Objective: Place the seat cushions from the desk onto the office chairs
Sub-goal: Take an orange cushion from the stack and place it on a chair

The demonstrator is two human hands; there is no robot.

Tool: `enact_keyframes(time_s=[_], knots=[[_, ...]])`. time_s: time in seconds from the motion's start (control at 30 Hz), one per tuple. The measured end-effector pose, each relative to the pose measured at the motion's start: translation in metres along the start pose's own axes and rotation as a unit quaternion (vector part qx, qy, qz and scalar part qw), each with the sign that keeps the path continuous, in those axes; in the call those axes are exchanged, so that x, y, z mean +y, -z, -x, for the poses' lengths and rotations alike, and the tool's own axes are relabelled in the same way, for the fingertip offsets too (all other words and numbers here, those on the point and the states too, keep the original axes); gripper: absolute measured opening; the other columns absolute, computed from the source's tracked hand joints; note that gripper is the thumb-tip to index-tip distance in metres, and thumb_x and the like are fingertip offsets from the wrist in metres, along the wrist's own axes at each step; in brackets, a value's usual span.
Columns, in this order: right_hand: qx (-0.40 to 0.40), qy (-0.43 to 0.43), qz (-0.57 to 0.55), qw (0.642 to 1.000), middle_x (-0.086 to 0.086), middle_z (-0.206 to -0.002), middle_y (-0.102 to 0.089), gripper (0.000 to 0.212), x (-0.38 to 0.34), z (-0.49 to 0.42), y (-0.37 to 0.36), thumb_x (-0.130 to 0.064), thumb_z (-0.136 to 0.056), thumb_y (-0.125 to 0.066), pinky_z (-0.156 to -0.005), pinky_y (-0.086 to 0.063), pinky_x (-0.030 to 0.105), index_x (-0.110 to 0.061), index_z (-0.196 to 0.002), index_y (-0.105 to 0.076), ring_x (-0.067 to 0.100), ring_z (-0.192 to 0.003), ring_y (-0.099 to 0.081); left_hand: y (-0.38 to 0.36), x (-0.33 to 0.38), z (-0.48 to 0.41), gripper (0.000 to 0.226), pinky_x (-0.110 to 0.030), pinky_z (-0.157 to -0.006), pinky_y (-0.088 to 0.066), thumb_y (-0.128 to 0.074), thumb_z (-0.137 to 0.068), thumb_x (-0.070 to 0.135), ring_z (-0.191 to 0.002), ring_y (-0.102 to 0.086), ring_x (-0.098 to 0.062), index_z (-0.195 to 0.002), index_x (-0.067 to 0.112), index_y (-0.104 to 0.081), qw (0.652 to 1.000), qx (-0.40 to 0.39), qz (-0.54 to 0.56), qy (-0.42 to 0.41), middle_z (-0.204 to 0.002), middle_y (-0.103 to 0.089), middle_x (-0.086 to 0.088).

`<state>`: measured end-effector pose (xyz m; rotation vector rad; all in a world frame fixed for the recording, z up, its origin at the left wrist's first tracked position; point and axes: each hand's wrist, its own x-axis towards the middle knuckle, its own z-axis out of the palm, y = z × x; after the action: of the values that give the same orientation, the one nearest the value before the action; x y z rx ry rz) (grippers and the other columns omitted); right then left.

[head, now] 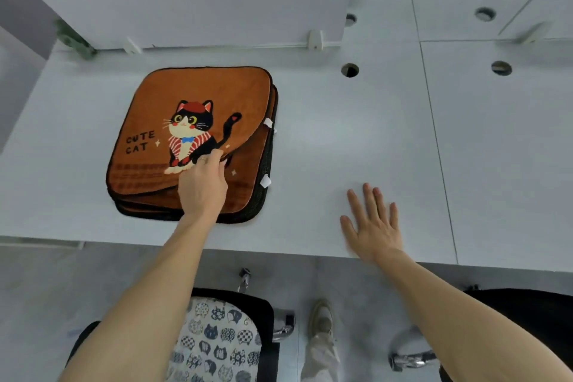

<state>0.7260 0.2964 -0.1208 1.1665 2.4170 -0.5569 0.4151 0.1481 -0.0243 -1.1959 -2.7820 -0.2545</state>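
A stack of brown seat cushions lies on the white desk (325, 133). The top cushion (198, 93) shows a cat and the words CUTE CAT. My left hand (203, 186) pinches its near right corner and has it peeled up off the cushion below (248, 177). My right hand (373, 222) rests flat on the bare desk to the right, fingers spread. Below the desk edge stands an office chair (266, 307) with a white cat-patterned cushion (217, 338) on its seat. A second black chair (527, 310) shows at the lower right.
A white divider panel (192, 6) stands along the desk's back edge, with green fabric behind it. Round cable holes (349, 70) sit in the desktop to the right. My shoe (322, 316) is on the grey floor between the two chairs.
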Motion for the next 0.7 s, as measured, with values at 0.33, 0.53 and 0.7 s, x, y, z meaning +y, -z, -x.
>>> enact_keyframes(time_s=[0.33, 0.53, 0.7], knots=[[-0.125, -0.092, -0.406, 0.901, 0.004, -0.165, -0.021, 0.095, -0.013, 0.030, 0.081, -0.086, -0.084, -0.022, -0.121, -0.014, 0.051, -0.023, -0.155, -0.035, 0.026, -0.152, -0.019, 0.080, 0.098, 0.058, 0.022, -0.035, -0.069, -0.055, -0.062, -0.092, 0.006, -0.080, -0.066, -0.028, -0.113, 0.007, -0.063, 0.956, 0.124, 0.187, -0.190, -0.092, -0.070, -0.009], [-0.053, -0.152, -0.721, 0.674, 0.008, -0.121, -0.069, 0.079, 0.018, 0.094, 0.088, -0.083, -0.081, -0.043, -0.100, -0.050, 0.055, -0.023, -0.129, -0.061, 0.031, -0.110, -0.067, 0.031, 0.175, 0.166, 0.024, -0.028, -0.061, -0.054, -0.053, -0.091, 0.021, -0.076, -0.065, -0.018, -0.112, 0.018, -0.063, 0.931, -0.006, 0.257, -0.259, -0.091, -0.071, 0.003], [0.009, -0.186, -0.637, 0.748, 0.004, -0.100, -0.075, 0.029, 0.032, 0.116, 0.056, -0.019, -0.095, -0.062, -0.085, -0.060, 0.045, -0.014, -0.124, -0.062, 0.026, -0.093, -0.073, -0.016, 0.190, 0.212, 0.026, -0.031, -0.057, -0.053, -0.048, -0.091, 0.032, -0.070, -0.064, -0.018, -0.110, 0.023, -0.064, 0.928, -0.114, 0.234, -0.268, -0.081, -0.069, 0.004]])
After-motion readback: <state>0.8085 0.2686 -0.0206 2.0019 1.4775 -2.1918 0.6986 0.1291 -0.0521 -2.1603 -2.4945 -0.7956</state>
